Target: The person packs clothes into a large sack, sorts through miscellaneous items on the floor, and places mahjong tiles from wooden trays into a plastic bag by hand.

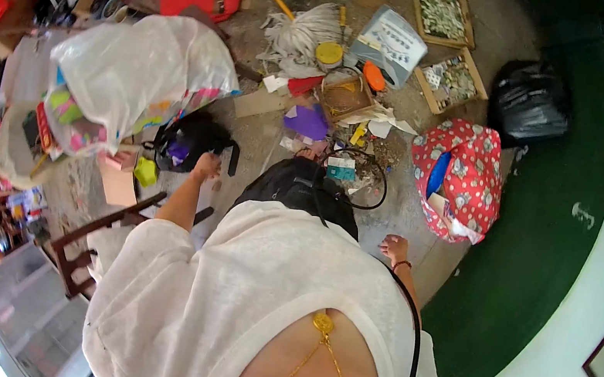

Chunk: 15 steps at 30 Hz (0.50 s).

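Observation:
My left hand [207,166] is at the right edge of a black bag [196,138] on the floor, its fingers closed against the fabric. Something purple shows at the bag's lower part, and a dark strap hangs just right of the hand. My right hand [393,247] hangs beside my right leg with loosely curled fingers and nothing visible in it. The nearest thing to it is a red flowered bag [462,162], standing apart from the hand with papers and something blue at its mouth.
Ahead lie a mop head [309,34], a grey box [390,42], wooden trays [454,82], a purple piece [306,121] and scattered scraps. A large white plastic bag [149,64] stands left. A black garbage bag [530,102] is by the green wall [543,248]. A wooden chair [77,256] is at lower left.

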### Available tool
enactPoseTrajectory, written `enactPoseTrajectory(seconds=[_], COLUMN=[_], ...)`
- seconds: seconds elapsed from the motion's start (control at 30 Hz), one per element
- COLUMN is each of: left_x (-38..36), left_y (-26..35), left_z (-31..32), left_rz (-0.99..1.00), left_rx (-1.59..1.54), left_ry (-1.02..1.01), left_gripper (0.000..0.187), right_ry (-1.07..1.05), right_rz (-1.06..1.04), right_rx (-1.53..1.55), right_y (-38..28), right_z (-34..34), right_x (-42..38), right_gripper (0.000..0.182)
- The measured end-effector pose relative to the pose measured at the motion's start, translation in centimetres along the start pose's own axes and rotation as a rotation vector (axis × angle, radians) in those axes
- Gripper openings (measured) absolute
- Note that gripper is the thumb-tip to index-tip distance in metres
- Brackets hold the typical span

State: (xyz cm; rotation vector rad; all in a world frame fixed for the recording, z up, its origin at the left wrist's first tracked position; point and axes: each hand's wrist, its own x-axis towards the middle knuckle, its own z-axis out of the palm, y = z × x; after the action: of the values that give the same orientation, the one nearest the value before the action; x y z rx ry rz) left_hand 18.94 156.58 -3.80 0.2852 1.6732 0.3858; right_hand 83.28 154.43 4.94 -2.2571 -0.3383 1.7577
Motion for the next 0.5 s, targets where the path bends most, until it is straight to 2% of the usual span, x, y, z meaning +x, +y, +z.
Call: enactPoseTrajectory(seconds=[0.03, 0.07, 0.13, 0.17, 0.23, 0.33, 0.37, 0.43, 0.5], left_x=[3.7, 6.7, -1.8, 0.7, 2.8, 3.7, 4.6, 5.8, 8.0], left_y=[2.0, 4.2, 16.8, 17.8, 21.3, 25.7, 26.0, 25.8, 24.1], left_z=[-1.1, -1.9, 4.2, 4.5, 6.0, 9.3, 10.1, 11.8, 13.1], left_rz=[-0.004, 0.275, -0.024, 0.176, 0.325, 0.355, 0.343, 0.334, 0.317], left_rx=[0.025, 0.242, 0.096, 0.343, 0.162, 0.248, 0.207, 0.248, 0.248], left_ry=[-0.016, -0.144, -0.108, -0.036, -0.021, 0.009, -0.034, -0.035, -0.057], left_gripper=[0.013, 0.017, 0.02, 0.014, 0.012, 0.017, 0.02, 0.022, 0.025], right_ry=[0.012, 0.023, 0.025, 0.033, 0.09, -0.018, -0.152, -0.248, -0.062], right_rz=[0.001, 0.019, 0.018, 0.027, -0.027, 0.027, 0.113, 0.038, -0.158], right_rx=[-0.068, -0.048, -0.033, -0.02, 0.037, 0.084, 0.502, 0.281, -0.06], right_y=[-0.2, -0.2, -0.8, -1.0, -1.3, -3.6, -2.8, -6.4, -10.1], right_z=[0.3, 0.5, 0.6, 0.8, 1.0, -0.4, -1.6, -3.1, -3.5], right_x=[-0.5, -1.0, -1.2, -0.9, 0.5, 4.1, 7.5, 9.9, 13.1], right_gripper=[0.011, 0.011, 0.012, 0.012, 0.009, 0.005, 0.005, 0.006, 0.005])
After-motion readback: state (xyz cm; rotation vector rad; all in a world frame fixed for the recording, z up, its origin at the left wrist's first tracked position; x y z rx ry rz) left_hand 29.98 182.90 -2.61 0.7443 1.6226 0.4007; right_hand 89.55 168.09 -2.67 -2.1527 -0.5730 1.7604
